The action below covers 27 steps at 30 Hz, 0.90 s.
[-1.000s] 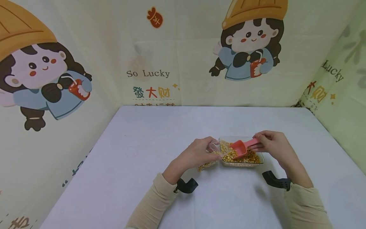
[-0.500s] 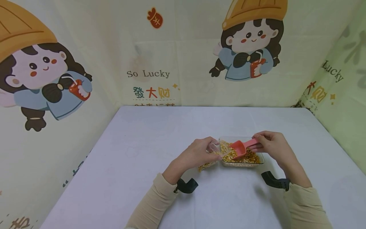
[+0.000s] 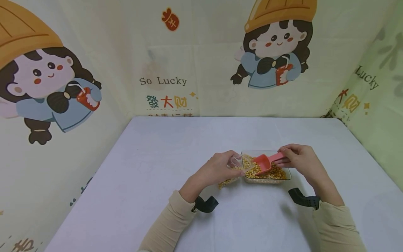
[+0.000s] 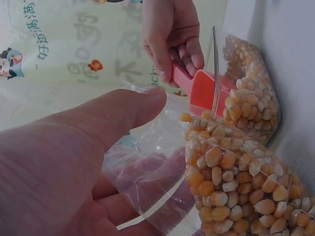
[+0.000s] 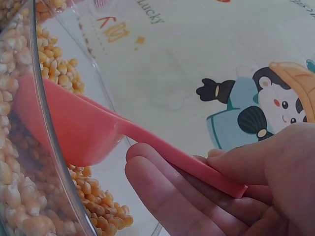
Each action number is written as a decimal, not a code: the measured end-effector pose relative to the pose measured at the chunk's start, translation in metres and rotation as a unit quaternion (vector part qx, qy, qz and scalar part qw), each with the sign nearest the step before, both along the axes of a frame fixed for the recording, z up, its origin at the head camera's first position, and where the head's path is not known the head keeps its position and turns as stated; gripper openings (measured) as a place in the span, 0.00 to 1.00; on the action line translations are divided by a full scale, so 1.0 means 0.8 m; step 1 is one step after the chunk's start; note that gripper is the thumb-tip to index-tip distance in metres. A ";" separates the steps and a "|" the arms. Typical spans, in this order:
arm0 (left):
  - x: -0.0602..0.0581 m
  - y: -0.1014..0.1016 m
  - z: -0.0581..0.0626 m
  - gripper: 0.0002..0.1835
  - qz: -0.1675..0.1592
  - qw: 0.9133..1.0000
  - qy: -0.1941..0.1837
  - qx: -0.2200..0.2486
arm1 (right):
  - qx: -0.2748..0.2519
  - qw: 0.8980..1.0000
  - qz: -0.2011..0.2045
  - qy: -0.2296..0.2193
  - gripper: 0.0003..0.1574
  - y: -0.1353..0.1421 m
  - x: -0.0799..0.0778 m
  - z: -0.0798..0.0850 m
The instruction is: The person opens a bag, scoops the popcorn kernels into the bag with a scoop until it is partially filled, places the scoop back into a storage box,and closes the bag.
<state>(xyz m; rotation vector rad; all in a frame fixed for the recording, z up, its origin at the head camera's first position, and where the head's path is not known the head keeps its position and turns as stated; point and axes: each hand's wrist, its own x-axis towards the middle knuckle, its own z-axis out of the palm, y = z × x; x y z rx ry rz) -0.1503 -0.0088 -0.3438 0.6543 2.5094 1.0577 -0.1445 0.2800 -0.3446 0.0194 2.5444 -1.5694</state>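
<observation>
My left hand [image 3: 217, 168] holds the mouth of a clear plastic bag [image 4: 165, 120] of corn kernels [image 4: 236, 191], its thumb along the upper edge and fingers seen through the film. Against the bag's right side stands a clear glass container [image 3: 267, 181], with loose corn kernels [image 3: 277, 172] in it. Over the container, my right hand [image 3: 300, 159] pinches the handle of a pink scoop [image 3: 263, 163] between thumb and fingers. In the right wrist view the bowl of the scoop [image 5: 69, 125] dips past the rim, among the kernels; its inside is hidden there.
Both objects stand on a white table [image 3: 170, 154], right of its middle. A printed cloth [image 3: 207, 63] hangs behind the table and along both sides. A black wrist mount juts inward from each forearm, the left one [image 3: 206, 204] and the right one [image 3: 303, 198].
</observation>
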 end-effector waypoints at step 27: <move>0.002 -0.001 0.003 0.26 0.007 1.000 -0.009 0.003 | -0.030 0.999 0.015 -0.006 0.33 0.012 0.001 -0.004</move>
